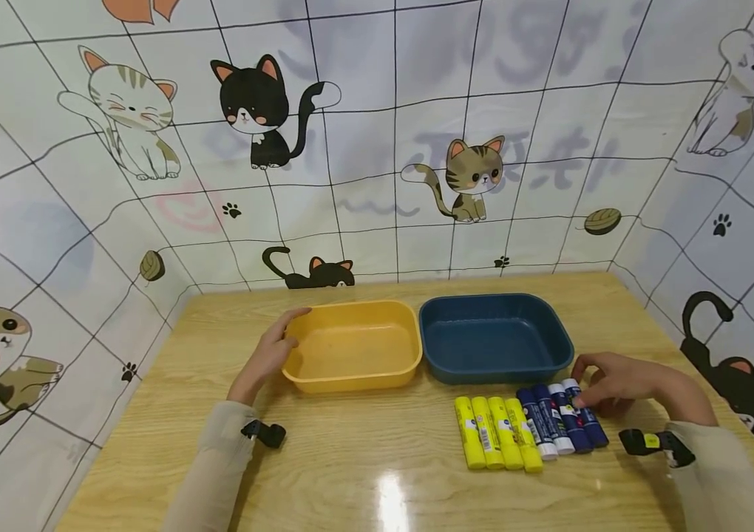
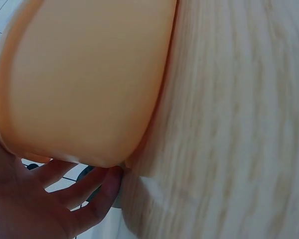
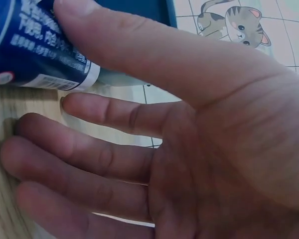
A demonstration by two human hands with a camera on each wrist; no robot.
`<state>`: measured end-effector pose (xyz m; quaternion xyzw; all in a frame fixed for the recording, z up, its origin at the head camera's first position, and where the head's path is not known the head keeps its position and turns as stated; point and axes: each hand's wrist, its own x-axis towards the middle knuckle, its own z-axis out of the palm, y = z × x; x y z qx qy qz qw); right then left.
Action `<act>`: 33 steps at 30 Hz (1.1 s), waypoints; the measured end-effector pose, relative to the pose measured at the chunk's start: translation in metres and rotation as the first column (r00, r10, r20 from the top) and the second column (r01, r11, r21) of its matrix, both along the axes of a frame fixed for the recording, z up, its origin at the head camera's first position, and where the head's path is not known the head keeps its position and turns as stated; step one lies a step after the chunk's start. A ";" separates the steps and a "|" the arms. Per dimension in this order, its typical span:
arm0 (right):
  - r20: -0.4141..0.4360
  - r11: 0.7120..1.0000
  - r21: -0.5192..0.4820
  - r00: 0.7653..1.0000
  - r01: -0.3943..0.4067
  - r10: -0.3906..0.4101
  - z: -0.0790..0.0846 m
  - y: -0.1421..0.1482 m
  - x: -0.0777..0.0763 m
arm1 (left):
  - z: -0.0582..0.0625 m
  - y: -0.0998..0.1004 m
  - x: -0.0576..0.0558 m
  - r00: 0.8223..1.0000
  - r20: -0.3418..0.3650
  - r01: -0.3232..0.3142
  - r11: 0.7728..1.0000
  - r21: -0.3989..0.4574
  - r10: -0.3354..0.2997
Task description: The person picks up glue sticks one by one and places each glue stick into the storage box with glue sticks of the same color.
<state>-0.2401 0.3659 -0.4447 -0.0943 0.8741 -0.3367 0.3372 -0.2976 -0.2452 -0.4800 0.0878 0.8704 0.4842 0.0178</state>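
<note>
My left hand [image 1: 272,349] holds the left end of a yellow plastic tray [image 1: 350,384], thumb over the rim. In the left wrist view its fingers [image 2: 97,196] lie against the tray's outer wall. At the right, my right hand [image 1: 619,380] is beside a row of dark blue glue sticks [image 1: 539,421], some with white ends towards me and some with white ends away. Its thumb [image 3: 82,17] touches the label of the outermost glue stick [image 3: 37,47], while the other fingers reach down to the table, apart from it. Several yellow glue sticks [image 1: 486,432] lie alongside, left of the blue ones.
A dark blue tray [image 1: 497,373] stands right of the yellow one, their ends close together, just behind the glue sticks. Both trays are bare inside. The wooden table [image 1: 337,458] is backed and flanked by a cat-patterned cloth [image 1: 364,148].
</note>
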 end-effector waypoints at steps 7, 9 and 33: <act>0.003 1.000 -0.005 1.000 0.011 -0.011 0.001 0.000 0.000 | 0.001 0.002 -0.002 1.000 0.014 -0.016 1.000 -0.001 0.016; 0.005 1.000 -0.007 1.000 0.021 -0.021 0.002 0.000 -0.001 | 0.001 0.003 -0.002 1.000 0.020 -0.022 1.000 0.001 0.022; -0.063 0.977 0.045 0.976 0.209 -0.206 0.003 0.002 -0.003 | 0.002 0.004 0.002 0.999 0.030 -0.025 0.999 0.020 0.024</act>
